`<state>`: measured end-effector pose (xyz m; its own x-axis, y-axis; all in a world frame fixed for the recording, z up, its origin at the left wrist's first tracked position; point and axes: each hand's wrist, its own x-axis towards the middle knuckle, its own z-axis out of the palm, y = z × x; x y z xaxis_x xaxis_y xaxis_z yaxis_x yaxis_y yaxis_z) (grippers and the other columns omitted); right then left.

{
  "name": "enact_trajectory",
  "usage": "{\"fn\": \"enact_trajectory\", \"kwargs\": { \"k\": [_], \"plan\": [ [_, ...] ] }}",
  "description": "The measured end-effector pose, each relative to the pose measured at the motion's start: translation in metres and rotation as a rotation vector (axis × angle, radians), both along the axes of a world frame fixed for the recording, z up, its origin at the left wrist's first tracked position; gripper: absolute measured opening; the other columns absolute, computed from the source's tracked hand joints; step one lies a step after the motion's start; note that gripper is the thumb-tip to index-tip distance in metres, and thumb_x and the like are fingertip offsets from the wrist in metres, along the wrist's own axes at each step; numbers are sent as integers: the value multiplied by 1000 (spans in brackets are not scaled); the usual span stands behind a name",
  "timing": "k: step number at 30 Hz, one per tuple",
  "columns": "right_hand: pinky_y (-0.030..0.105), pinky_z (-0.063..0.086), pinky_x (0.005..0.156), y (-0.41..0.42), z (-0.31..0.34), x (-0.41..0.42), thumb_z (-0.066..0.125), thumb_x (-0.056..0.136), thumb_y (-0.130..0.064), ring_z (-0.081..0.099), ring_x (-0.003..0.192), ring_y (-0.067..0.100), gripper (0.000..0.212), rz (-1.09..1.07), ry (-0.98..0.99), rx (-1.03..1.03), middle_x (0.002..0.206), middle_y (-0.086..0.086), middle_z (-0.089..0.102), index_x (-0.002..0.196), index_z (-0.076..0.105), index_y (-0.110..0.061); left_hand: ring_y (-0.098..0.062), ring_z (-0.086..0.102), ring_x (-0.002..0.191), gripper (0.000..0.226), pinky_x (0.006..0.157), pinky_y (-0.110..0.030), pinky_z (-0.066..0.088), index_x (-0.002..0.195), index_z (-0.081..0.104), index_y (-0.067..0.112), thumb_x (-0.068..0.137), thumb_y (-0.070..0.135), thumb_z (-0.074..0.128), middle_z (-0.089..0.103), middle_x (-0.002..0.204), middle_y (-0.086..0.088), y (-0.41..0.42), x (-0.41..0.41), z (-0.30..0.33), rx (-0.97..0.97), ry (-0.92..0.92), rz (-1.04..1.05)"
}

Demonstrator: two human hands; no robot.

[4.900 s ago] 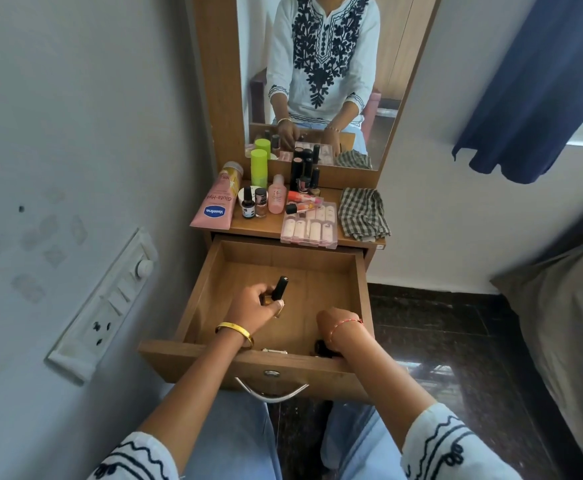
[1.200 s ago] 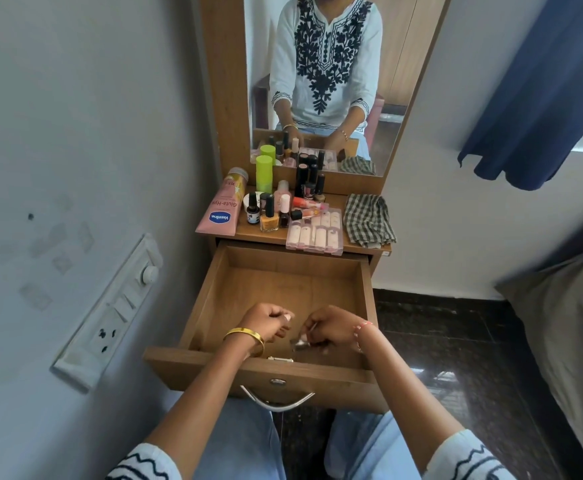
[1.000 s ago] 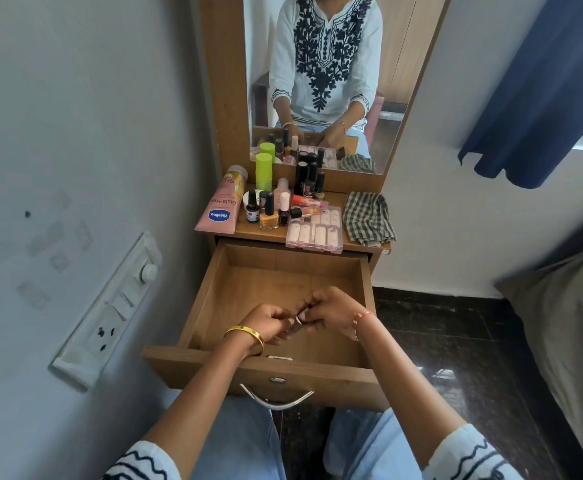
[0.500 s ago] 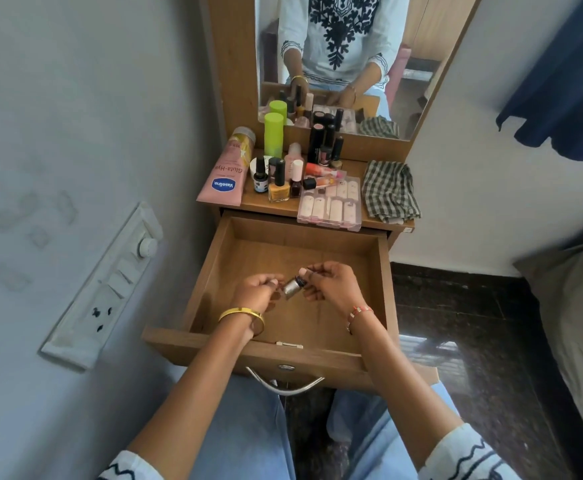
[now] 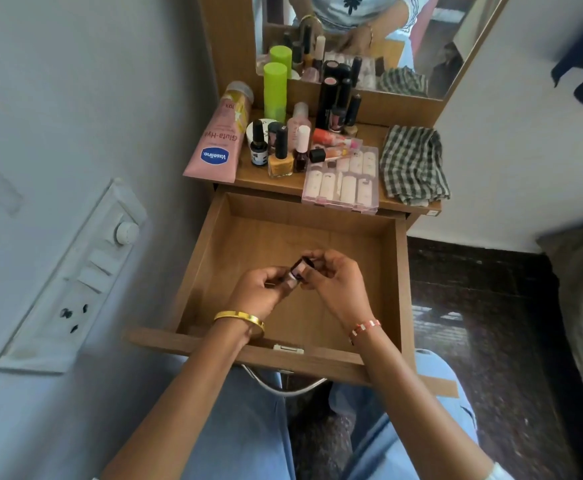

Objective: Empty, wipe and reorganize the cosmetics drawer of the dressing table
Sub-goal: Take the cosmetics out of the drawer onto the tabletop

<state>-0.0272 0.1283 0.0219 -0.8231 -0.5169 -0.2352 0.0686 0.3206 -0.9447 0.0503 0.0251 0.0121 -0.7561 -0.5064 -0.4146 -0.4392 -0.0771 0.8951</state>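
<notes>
Behind the open drawer [image 5: 210, 244], bottles [image 5: 279, 157] crowd the worktop [image 5: 373, 133] (left part); folded cloth [image 5: 413, 164] right of them.

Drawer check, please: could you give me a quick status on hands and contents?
Left hand and right hand both pinch a small dark item over the drawer. Drawer floor otherwise looks bare. Cosmetics and checked cloth sit on top. Nothing blocking.

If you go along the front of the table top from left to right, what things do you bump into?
Pink Vaseline tube → small black bottle → yellow nail polish bottle → dark red nail polish bottle → clear box of press-on nails → checked cloth.
</notes>
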Motion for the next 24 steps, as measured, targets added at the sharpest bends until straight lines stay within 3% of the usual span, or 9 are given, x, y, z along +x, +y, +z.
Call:
{"fn": "enact_trajectory", "kwargs": {
  "k": [3, 8, 12, 15, 20, 24],
  "plan": [
    [33, 56, 79, 1, 1, -1, 64, 83, -3, 67, 89, 27, 16, -16, -65, -41, 95, 13, 68, 96, 64, -12, -16, 59, 96, 25, 92, -31, 48, 107, 63, 12, 83, 9, 63, 64, 98, -3, 0, -1, 1, -22, -1, 4],
    [27, 56, 76, 2, 5, -5, 59, 84, 4, 64, 99, 33, 21, -59, -200, -144, 106, 23, 65, 104, 62, -2, -5, 59, 88, 26, 80, -18, 47, 104, 65, 19, 81, 7, 64, 64, 89, 9, -2, 1, 4, -42, 42, 45],
    [22, 56, 71, 5, 9, -5, 57, 82, 10, 65, 87, 23, 28, -33, -262, -222, 102, 22, 64, 107, 60, -1, -9, 60, 87, 24, 80, -20, 51, 106, 65, 13, 84, 6, 60, 65, 93, 2, -1, 1, 8, 17, 86, 90],
    [19, 56, 65, 6, 10, -5, 59, 82, 8, 64, 74, 15, 28, -61, -294, -251, 89, 12, 66, 109, 58, 3, -11, 63, 76, 19, 71, -16, 54, 102, 63, 12, 88, 4, 53, 65, 90, -4, 1, 1, 10, 148, 154, 135],
    [21, 56, 63, 9, 13, -4, 64, 80, 1, 65, 64, 14, 13, -97, -328, -281, 81, 10, 68, 91, 60, -4, -16, 65, 74, 19, 70, -22, 56, 101, 65, 9, 92, 9, 49, 67, 90, -8, 1, 2, 12, 209, 188, 179],
    [19, 57, 63, 8, 14, -1, 66, 79, 1, 68, 67, 9, 16, -79, -235, -258, 81, 5, 68, 86, 58, -10, -18, 64, 75, 18, 65, -18, 55, 97, 65, 8, 91, 6, 49, 66, 89, -9, 2, 0, 11, 199, 194, 194]
  ]
}}
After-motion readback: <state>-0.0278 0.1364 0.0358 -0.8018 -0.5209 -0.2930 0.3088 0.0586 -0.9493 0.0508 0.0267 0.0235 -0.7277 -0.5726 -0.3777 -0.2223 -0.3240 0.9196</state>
